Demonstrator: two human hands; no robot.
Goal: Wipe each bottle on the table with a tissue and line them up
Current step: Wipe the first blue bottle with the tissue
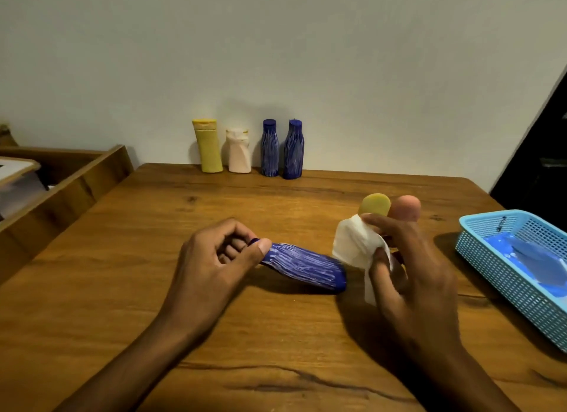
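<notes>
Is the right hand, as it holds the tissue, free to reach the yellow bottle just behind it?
Probably yes: the yellow bottle stands right behind the right hand, nothing between, though the tissue fills its grip.

Blue streaky bottle (303, 269) is tipped sideways, cap end pinched in my left hand (214, 258), white tissue (356, 245) bunched in my right hand (411, 258) at 3 o'clock of it. Four bottles (250, 149) stand lined up at 12.

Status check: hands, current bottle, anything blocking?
Left hand grips blue bottle by its cap end, bottle tilted sideways. Right hand holds tissue beside it. Four bottles lined up at wall. Nothing blocking.
</notes>
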